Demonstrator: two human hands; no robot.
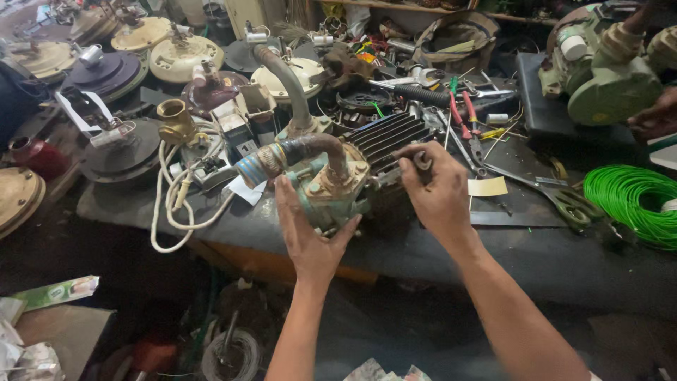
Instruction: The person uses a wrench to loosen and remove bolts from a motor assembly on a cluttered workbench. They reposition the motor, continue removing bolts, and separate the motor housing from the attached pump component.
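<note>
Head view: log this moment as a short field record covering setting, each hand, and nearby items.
setting: cluttered workbench with motor parts and tools
left hand: palm against the teal pump housing, steadying its front
right hand: fingers wrapped around a dark tool handle at the pump's finned motor body
pump fittings: curved pipe on top
right of hands: green wire coil, red-handled pliers
left of hands: white cable, brass fitting

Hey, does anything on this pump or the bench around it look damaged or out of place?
The water pump under the left hand looks worn: its teal paint is chipped and the casing is rusty and grimy. The right hand holds a tool against it. A white cable droops loose over the bench edge. Nothing looks spilled.
</note>
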